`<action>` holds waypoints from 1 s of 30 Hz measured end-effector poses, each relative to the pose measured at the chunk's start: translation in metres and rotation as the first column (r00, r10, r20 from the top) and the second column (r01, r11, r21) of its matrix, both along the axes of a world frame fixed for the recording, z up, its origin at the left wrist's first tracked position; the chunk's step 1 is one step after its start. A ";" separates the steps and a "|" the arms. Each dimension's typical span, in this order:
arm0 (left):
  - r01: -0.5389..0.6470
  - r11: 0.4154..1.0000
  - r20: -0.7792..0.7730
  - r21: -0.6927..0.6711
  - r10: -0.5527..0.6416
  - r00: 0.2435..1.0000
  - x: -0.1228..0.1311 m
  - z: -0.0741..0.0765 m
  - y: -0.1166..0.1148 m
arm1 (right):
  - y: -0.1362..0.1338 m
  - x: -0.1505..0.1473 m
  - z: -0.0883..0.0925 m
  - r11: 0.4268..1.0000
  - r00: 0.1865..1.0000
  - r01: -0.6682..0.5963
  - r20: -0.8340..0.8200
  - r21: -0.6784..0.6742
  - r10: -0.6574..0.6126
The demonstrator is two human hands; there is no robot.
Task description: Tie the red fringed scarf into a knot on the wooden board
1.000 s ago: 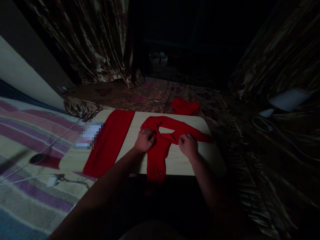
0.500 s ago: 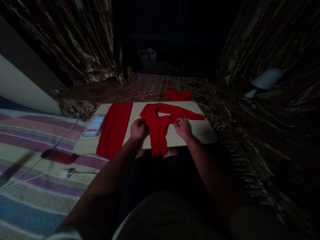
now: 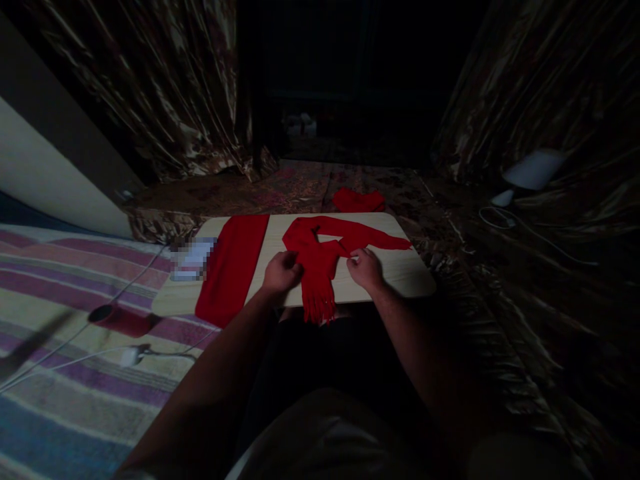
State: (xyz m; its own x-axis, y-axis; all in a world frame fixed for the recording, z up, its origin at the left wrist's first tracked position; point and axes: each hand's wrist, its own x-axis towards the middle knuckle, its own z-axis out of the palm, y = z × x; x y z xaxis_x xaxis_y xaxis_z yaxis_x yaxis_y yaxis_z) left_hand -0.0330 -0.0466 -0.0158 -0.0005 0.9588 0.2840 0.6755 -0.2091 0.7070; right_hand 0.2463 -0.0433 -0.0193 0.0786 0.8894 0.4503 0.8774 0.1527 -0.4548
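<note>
A folded red cloth (image 3: 233, 267) lies left of the hands on the table (image 3: 395, 270); another red piece (image 3: 359, 200) sits beyond it, and a cup (image 3: 120, 320) on the blanket (image 3: 60, 267). The scarf (image 3: 320, 257) lies between the hands. The left hand (image 3: 283, 272) is clenched on its edge. The right hand (image 3: 366, 270) touches it, grip unclear. The scarf is knit, looped and crossed, its fringe over the pale wood edge.

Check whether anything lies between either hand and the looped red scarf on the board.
Nothing visible does. The left hand touches the looped red scarf at its left edge and the right hand at its right side, on the wooden board. The flat red cloth lies apart, further left. Grip too dim to judge.
</note>
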 end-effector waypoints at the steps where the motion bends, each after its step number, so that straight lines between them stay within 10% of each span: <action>1: 0.009 1.000 -0.006 0.002 -0.009 1.000 0.000 0.000 0.000 | -0.001 0.000 0.001 1.000 1.000 0.001 0.000 -0.007 -0.001; 11: 0.102 0.994 -0.299 0.047 -0.083 0.951 0.001 0.006 -0.006 | -0.004 -0.002 0.005 1.000 0.999 -0.006 0.039 -0.028 0.007; 30: 0.099 0.990 -0.374 0.096 -0.057 0.926 0.006 0.006 -0.006 | -0.002 -0.002 0.004 0.999 0.994 0.003 0.111 -0.052 0.002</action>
State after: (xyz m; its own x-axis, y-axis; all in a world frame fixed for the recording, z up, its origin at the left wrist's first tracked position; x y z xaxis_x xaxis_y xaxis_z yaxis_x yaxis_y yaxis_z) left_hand -0.0271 -0.0530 -0.0096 0.1983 0.9139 0.3542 0.8626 -0.3344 0.3797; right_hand 0.2444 -0.0456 -0.0158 0.0311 0.9120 0.4090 0.9230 0.1308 -0.3618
